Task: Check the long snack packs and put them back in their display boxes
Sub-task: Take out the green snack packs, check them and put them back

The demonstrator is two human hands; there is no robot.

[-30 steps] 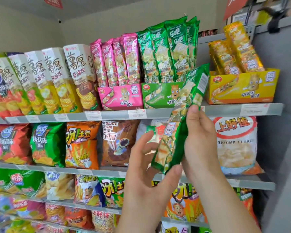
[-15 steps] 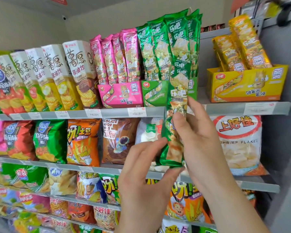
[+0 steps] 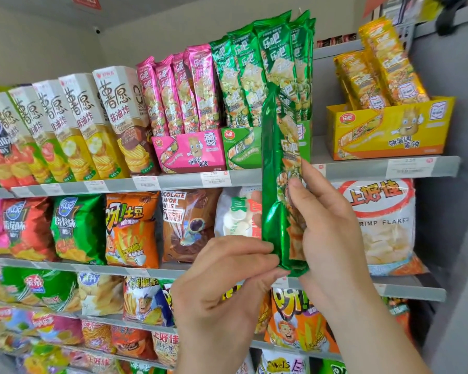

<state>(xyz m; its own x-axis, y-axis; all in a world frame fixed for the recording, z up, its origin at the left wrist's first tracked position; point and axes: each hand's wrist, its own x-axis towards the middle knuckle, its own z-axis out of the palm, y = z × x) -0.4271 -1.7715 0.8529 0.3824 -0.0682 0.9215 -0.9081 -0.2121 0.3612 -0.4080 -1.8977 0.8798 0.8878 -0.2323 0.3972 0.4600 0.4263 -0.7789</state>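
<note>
A long green snack pack (image 3: pixel 280 168) stands upright in front of the top shelf, held by both hands. My right hand (image 3: pixel 327 230) grips its lower half from the right, thumb across the front. My left hand (image 3: pixel 222 287) pinches its bottom edge from the left. Behind it sits the green display box (image 3: pixel 241 149) with several green packs (image 3: pixel 257 74) standing in it. To its left is a pink display box (image 3: pixel 187 151) with pink packs (image 3: pixel 179 90); to the right, a yellow display box (image 3: pixel 389 130) with yellow packs (image 3: pixel 381 66).
Tall chip cartons (image 3: pixel 73 125) line the top shelf's left. The grey shelf edge (image 3: pixel 173 182) carries price tags. Lower shelves hold chip bags (image 3: pixel 131 228) and a shrimp flakes bag (image 3: pixel 381 225). A grey side panel (image 3: pixel 443 211) closes the right.
The green pack has turned from tilted to upright and risen in front of the green box. My left hand moved from open beside it to pinching its bottom edge.
</note>
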